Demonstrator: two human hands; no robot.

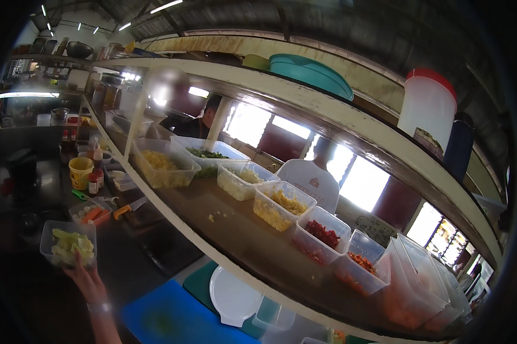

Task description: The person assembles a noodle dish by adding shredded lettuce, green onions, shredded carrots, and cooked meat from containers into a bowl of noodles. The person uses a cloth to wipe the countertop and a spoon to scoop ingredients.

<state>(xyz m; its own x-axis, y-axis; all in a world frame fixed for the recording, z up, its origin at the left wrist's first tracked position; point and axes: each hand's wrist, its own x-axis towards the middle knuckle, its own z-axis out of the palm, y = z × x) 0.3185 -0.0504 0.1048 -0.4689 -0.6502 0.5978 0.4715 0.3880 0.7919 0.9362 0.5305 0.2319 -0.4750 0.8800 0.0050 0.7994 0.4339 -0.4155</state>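
Note:
At the lower left, my left hand (pixel 87 284) reaches up from the lower edge, a band round its wrist. Its fingers grip the near side of a clear plastic container (pixel 45 241), with one finger up against the contents. Pale green chopped leafy vegetable (pixel 69 245), like cabbage or lettuce, fills the container, which is over the dark worktop (pixel 46 298). Just beyond is a tub (pixel 101 218) with orange carrot pieces, and beside it a knife (pixel 131 208) with an orange handle. My right hand is out of view.
A shelf (pixel 212 218) slants across, bearing several clear tubs of chopped food, including red chilli (pixel 322 234). Below it lie a blue cutting board (pixel 172 315) and a white tray (pixel 232 295). A yellow tub (pixel 81 172) stands left. Two people (pixel 310 183) are beyond the shelf.

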